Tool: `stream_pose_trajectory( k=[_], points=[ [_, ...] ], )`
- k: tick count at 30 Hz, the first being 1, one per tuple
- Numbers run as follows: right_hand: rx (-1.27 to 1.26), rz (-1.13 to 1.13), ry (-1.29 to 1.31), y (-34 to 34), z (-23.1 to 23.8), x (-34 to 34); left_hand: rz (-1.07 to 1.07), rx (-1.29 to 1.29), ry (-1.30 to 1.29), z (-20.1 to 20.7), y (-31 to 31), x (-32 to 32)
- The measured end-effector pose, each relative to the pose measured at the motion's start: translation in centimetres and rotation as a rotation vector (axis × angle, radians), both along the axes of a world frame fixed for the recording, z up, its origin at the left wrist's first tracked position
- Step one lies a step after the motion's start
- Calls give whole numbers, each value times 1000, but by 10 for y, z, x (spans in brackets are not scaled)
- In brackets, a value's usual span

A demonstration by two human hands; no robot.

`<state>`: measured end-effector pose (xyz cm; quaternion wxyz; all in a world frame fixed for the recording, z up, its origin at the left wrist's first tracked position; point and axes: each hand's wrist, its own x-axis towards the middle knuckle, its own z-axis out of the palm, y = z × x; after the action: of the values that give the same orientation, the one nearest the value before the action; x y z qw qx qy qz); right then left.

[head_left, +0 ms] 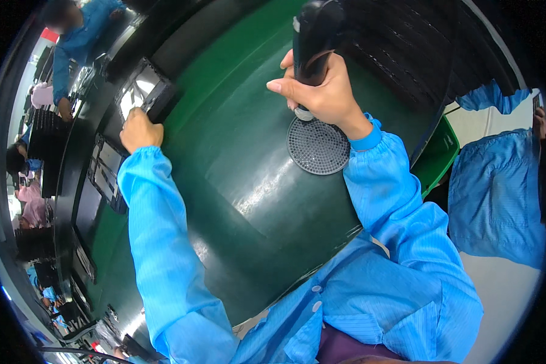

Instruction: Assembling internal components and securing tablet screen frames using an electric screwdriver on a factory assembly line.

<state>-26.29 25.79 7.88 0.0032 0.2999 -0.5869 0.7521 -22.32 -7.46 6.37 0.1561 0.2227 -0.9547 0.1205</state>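
My right hand [326,91] is wrapped round a black, thick-handled tool [314,60] held upright; its exact kind does not show. The tool's pale lower tip sits just over the far edge of a round grey disc [319,148] covered in small dots or holes, lying on the green table mat. At the far left, my left hand [141,130] has its fingers curled at the near edge of a black rectangular frame [158,97] with a bright, shiny panel inside. The fingertips are partly hidden against that frame.
Along the left runs a dark rail or line with another black frame [106,173] on it. Dark stacked trays [400,48] stand at the far right. A green bin [440,155] is beside the table's right edge. A person in blue [82,36] works at the upper left.
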Motion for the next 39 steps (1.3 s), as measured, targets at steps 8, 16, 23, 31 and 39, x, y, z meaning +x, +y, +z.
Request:
stream_pose_trajectory(
  k=[8, 16, 23, 31, 39],
  points=[
    [9, -3, -28, 0, 4, 4, -482, -25, 219, 5, 21, 84],
    [27, -40, 21, 1, 1, 3, -583, 203, 167, -5, 120, 202],
    [28, -34, -3, 1, 0, 0, -651, 397, 3, -11, 190, 257],
    [55, -140, 146, 2, 14, 12, -647, 830, 237, 3, 189, 257],
    [-27, 58, 174, -12, 18, 31, -72, 1623, 617, -6, 103, 210]
  ],
)
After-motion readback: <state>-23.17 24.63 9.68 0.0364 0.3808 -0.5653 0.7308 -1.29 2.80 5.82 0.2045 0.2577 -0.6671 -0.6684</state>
